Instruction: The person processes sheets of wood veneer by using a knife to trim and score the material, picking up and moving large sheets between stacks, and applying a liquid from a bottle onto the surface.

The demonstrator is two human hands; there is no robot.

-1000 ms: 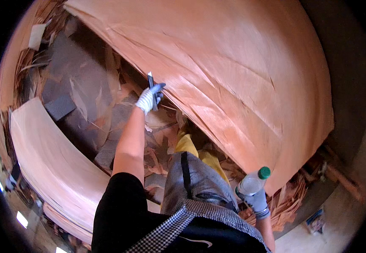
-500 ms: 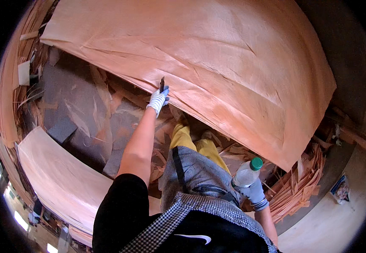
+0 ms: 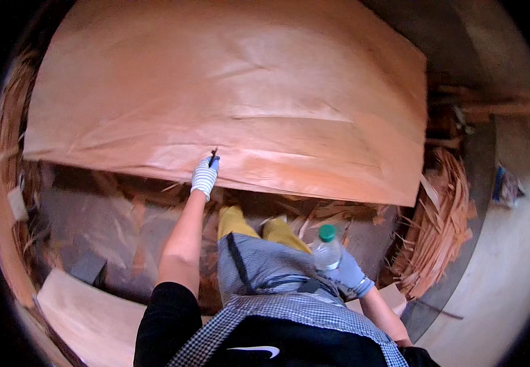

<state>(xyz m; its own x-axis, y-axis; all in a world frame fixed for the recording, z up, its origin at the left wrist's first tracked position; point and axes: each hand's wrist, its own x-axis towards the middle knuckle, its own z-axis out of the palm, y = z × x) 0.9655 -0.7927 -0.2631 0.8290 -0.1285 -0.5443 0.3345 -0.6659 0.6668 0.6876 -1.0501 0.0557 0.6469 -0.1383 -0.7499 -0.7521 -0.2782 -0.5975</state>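
My left hand [image 3: 204, 177], in a striped work glove, is closed around a slim dark cutter knife [image 3: 213, 156], its tip pointing away from me. Beneath the knife lies the near edge of a large reddish-tan wood veneer sheet [image 3: 265, 85], wrinkled along its front. Whether the tip touches the veneer I cannot tell. Low at my right side, my gloved right hand [image 3: 349, 276] grips a clear plastic bottle [image 3: 326, 254] with a green cap, held upright in front of my checked apron. Part of the bottle's base is hidden by the fingers.
A bundle of torn veneer strips [image 3: 439, 226] lies to the right. Scraps litter the floor [image 3: 106, 226] around my feet. Another pale veneer sheet [image 3: 88, 312] sits behind at the lower left, with a grey block [image 3: 88, 269] beside it. A small packet [image 3: 507, 185] rests far right.
My view has turned, so the veneer's near edge now runs nearly level. My left hand with the knife and my right hand with the bottle both appear further left. Both grips are kept.
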